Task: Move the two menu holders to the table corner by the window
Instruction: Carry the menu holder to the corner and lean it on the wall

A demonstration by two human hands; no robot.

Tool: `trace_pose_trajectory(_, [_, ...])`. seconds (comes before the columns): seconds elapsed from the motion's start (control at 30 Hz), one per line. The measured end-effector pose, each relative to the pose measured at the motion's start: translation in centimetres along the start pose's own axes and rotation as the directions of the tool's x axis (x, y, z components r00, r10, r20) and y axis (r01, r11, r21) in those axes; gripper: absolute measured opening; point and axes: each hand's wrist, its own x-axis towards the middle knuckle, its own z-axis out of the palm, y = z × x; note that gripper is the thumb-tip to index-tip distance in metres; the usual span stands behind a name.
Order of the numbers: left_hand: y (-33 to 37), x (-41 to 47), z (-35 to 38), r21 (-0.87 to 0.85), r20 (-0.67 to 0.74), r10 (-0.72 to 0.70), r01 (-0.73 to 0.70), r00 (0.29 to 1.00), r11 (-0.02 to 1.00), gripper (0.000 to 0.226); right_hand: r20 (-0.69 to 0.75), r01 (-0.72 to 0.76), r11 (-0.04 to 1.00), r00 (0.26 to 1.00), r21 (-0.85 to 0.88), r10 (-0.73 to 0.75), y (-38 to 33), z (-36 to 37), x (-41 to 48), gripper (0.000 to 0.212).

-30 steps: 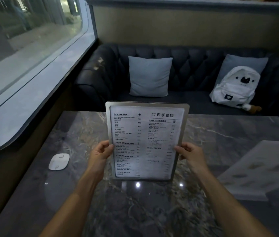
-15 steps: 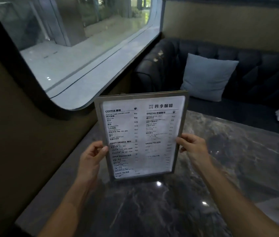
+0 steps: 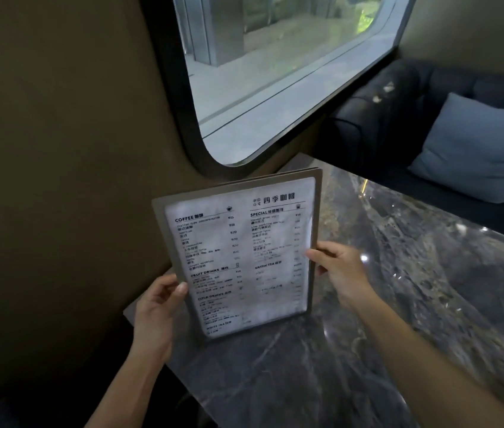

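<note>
I see the menu holder [image 3: 239, 254] upright at frame centre, long axis vertical, left hand [image 3: 155, 313] and right hand [image 3: 341, 273] each clamped on a side edge. The window-side worktop [image 3: 383, 304] corner lies lower left, under my left grip, so that hand is nearer.

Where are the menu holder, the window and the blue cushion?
menu holder [image 3: 241, 257]: head view, middle of the printed menu page.
window [image 3: 275, 72]: head view, middle of the glass pane.
blue cushion [image 3: 476, 149]: head view, centre of its front face.
</note>
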Motion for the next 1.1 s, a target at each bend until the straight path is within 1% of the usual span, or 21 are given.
trace_pose_trajectory(0.13, [-1.0, -1.2, -1.8, 0.003, -0.062, -0.057, 0.057, 0.996, 0.998, 0.021, 0.025, 0.013, 1.0, 1.0, 0.002, -0.013, 0.1, 1.3, -0.3, 0.019])
trace_pose_trajectory(0.23, [-1.1, -1.8, -2.4, 0.013, -0.1, -0.066, 0.068, 0.993, 0.998, 0.019, 0.026, 0.027, 1.0, 0.999, -0.007, -0.027, 0.2, 2.1, -0.3, 0.011])
trace_pose_trajectory(0.33, [-0.8, -2.3, -2.9, 0.035, -0.099, -0.058, 0.061, 0.993, 0.998, 0.017, 0.047, 0.037, 0.999, 0.998, -0.024, -0.036, 0.4, 2.2, -0.2, 0.007])
trace_pose_trajectory(0.43, [-0.6, -2.6, -3.5, 0.092, -0.069, -0.067, 0.073, 0.995, 0.993, 0.017, 0.085, 0.077, 0.989, 0.994, -0.13, -0.066, 0.7, 2.1, -0.1, 0.007])
trace_pose_trajectory(0.47, [-0.7, -2.7, -3.6, 0.109, -0.048, -0.064, 0.069, 0.997, 0.992, 0.018, 0.107, 0.09, 0.982, 0.992, -0.168, -0.072, 0.8, 2.1, -0.1, 0.009])
trace_pose_trajectory(0.5, [-0.8, -2.8, -3.7, 0.123, -0.022, -0.071, 0.073, 0.997, 0.99, 0.02, 0.136, 0.097, 0.979, 0.988, -0.182, -0.072, 1.0, 2.2, -0.3, 0.016])
trace_pose_trajectory(0.6, [-1.6, -3.8, -3.7, 0.178, 0.054, -0.098, 0.086, 0.994, 0.98, 0.026, 0.16, 0.074, 0.99, 0.986, -0.116, -0.054, 2.1, 2.7, -1.2, 0.05])
trace_pose_trajectory(0.63, [-2.0, -4.2, -3.8, 0.203, 0.06, -0.098, 0.084, 0.993, 0.975, 0.028, 0.169, 0.069, 0.991, 0.984, -0.112, -0.05, 2.3, 2.9, -1.5, 0.053])
trace_pose_trajectory(0.7, [-2.7, -5.0, -3.9, 0.239, 0.034, -0.113, 0.101, 0.993, 0.966, 0.03, 0.227, 0.072, 0.985, 0.973, -0.154, -0.036, 2.8, 3.5, -2.1, 0.048])
trace_pose_trajectory(0.8, [-3.2, -6.1, -4.2, 0.283, -0.015, -0.137, 0.136, 0.99, 0.949, 0.028, 0.247, 0.021, 0.986, 0.969, -0.166, 0.021, 2.7, 4.0, -2.2, 0.045])
trace_pose_trajectory(0.9, [-3.3, -7.4, -4.5, 0.325, 0.009, -0.137, 0.127, 0.99, 0.937, 0.026, 0.29, -0.028, 0.993, 0.955, -0.115, 0.06, 2.3, 4.4, -1.5, 0.048])
trace_pose_trajectory(1.0, [-3.2, -8.7, -4.6, 0.356, 0.012, -0.136, 0.123, 0.991, 0.927, 0.028, 0.334, -0.01, 0.993, 0.941, -0.121, 0.05, 2.0, 5.2, -0.9, 0.046])
trace_pose_trajectory(1.1, [-3.4, -9.9, -4.4, 0.396, 0.057, -0.135, 0.102, 0.989, 0.913, 0.027, 0.354, -0.025, 0.991, 0.933, -0.129, 0.07, 2.3, 5.5, -0.3, 0.056])
